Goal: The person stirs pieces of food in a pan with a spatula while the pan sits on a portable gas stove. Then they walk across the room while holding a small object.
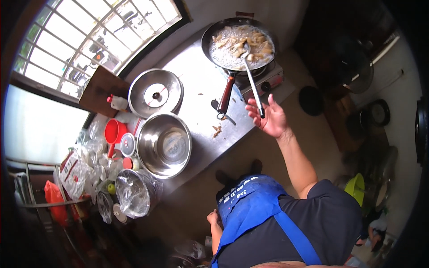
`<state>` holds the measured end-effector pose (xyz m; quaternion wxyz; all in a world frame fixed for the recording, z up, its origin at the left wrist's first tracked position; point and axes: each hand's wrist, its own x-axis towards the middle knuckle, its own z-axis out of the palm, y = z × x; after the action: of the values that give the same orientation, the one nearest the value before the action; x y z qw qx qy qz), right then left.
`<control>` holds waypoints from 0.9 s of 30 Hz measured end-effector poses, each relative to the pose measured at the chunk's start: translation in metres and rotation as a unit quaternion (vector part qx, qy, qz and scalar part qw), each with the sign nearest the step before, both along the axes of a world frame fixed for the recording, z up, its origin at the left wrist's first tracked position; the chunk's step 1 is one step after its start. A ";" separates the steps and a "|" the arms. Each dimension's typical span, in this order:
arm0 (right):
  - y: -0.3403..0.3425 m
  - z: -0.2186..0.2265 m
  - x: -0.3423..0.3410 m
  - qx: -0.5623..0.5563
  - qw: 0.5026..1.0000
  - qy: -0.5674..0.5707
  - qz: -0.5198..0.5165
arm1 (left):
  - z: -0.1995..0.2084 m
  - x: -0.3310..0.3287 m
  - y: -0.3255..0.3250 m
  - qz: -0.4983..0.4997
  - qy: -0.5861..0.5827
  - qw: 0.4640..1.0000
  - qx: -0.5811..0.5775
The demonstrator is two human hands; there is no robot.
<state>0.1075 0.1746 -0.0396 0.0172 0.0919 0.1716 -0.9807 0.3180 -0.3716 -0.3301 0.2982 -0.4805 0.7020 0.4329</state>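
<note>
A black wok on a gas stove holds bubbling liquid with pale golden pieces in it. A ladle leans in the wok, its bowl among the pieces and its dark-tipped handle reaching toward me. My right hand is palm up beside the handle's end, fingers spread and not wrapped round it; whether it touches the handle I cannot tell. The wok's brown wooden handle lies left of the ladle. My left hand is low beside my blue apron, its fingers too small to make out.
Steel basins stand on the metal table to the left. Near them are a red dipper, a white bottle with a red cap, a cutting board and plastic bags. Scraps lie near the table's front edge.
</note>
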 end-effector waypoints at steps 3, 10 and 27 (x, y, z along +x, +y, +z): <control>0.015 0.026 -0.012 0.007 0.999 -0.032 -0.005 | 0.027 0.022 0.019 -0.039 0.035 0.998 -0.024; 0.048 0.075 -0.024 0.117 0.983 -0.121 -0.072 | 0.011 0.030 0.003 -0.118 0.112 0.985 -0.058; 0.090 0.123 -0.063 0.654 0.677 -0.278 -0.190 | 0.205 -0.237 0.149 -0.378 0.446 0.765 0.270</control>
<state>0.0446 0.2648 0.0833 -0.1867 0.3789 0.7359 -0.5293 0.0809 -0.2222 -0.1251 0.2079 0.1710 0.7351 0.6223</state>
